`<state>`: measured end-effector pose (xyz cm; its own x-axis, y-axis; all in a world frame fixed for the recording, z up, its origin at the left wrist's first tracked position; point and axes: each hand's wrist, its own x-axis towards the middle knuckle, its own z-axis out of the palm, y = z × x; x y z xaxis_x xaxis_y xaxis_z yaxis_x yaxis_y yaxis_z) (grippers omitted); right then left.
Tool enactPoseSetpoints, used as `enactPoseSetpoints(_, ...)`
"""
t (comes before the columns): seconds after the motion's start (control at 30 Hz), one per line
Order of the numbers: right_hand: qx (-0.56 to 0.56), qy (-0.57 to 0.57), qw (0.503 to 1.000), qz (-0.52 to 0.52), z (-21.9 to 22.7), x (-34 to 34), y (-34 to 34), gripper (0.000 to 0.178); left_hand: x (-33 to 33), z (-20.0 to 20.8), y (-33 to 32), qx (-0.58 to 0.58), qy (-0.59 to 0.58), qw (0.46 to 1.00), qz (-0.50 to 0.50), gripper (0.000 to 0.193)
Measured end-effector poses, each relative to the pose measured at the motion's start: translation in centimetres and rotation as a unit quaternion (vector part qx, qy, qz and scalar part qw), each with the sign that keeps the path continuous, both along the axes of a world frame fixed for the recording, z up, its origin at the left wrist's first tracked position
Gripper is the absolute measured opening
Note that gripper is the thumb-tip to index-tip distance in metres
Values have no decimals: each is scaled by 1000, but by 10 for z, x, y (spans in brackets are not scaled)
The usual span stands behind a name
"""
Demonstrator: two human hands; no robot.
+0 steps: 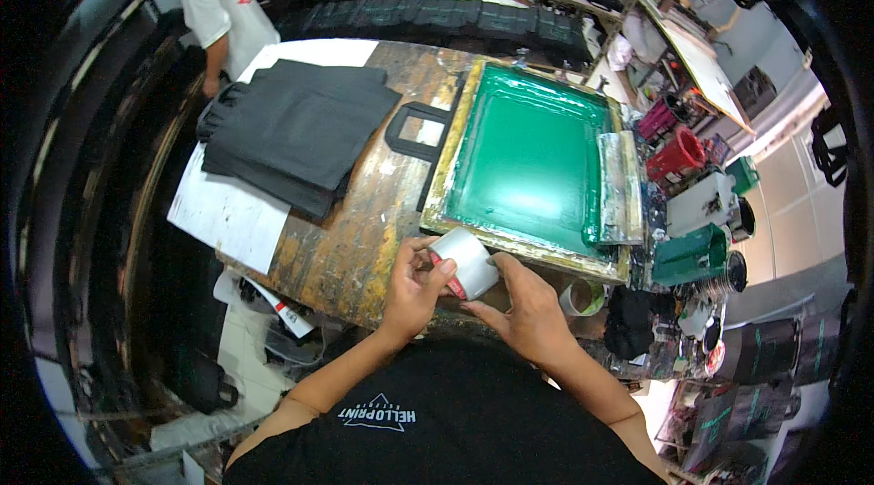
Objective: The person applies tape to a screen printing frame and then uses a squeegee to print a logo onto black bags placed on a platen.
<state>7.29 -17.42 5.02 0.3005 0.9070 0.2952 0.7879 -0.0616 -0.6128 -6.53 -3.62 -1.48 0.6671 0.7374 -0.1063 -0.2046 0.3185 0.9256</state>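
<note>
A wide roll of whitish tape [469, 264] with a red inner core is held at the table's near edge, just below the screen frame. My left hand [414, 292] grips its left side, the thumb against the red rim. On the other side, my right hand [533, 310] curves round the roll's right edge with thumb and fingers. Beyond the hands lies a screen-printing frame [523, 166] with a green mesh and yellowed, stained edges. A squeegee-like bar [620, 186] rests along its right side.
Black fabric bags [296, 126] are stacked on the stained wooden table [350, 257], over white sheets. Another tape roll [583, 298] sits right of my right hand. Red [678, 153] and green containers [689, 256] stand to the right. Another person [223, 12] stands at the far left.
</note>
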Motion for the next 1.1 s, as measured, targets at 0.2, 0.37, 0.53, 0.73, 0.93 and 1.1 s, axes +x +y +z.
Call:
enactPoseSetpoints(0.2, 69, 14, 997, -15, -6, 6, -6, 66, 3, 0, -3, 43, 27, 999, -5, 45)
enactPoseSetpoints(0.37, 58, 42, 997, -2, -7, 13, -9, 66, 7, 0, -5, 49, 40, 998, -18, 43)
enactPoseSetpoints(0.53, 24, 59, 997, 41, -2, 23, -14, 59, 10, -1, -3, 58, 43, 997, -24, 41)
enactPoseSetpoints(0.73, 27, -57, 997, 45, 7, 31, -14, 47, 14, -3, 0, 16, 69, 997, -28, 39)
enactPoseSetpoints(0.93, 13, -152, 985, 83, 11, 41, -12, 38, 16, 2, 0, 16, 69, 997, -27, 39)
enactPoseSetpoints(1.1, -40, -220, 969, 105, 22, 46, 3, 17, 15, 9, -1, 23, 64, 998, -9, 40)
